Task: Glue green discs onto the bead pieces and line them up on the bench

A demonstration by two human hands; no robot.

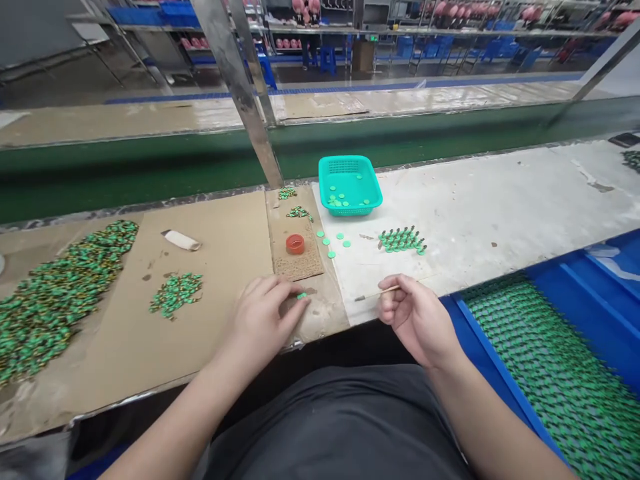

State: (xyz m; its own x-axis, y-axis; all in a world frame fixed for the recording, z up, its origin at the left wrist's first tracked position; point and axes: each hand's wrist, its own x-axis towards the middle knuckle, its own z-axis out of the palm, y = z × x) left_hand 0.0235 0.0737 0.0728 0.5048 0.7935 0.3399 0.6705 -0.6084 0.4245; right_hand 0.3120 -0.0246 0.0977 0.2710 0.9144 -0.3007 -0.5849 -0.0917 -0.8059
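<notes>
- Left hand (263,317) flat on brown cardboard-covered tabletop (225,233), fingertips pinching small green round disc (301,295).
- Right hand (415,317): grip clamped on thin wooden brush stick (377,293), tip near disc.
- Teal plastic mesh basket (373,193) w/ more discs behind.

Workbench (500,200) – cardboard sheets (220,247), teal basket (373,193), green pieces (55,293).

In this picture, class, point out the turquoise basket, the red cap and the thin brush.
turquoise basket (371,200): head view, right rim.
red cap (295,244): head view, middle of its top.
thin brush (377,293): head view, bare shaft left of the right hand.
</notes>
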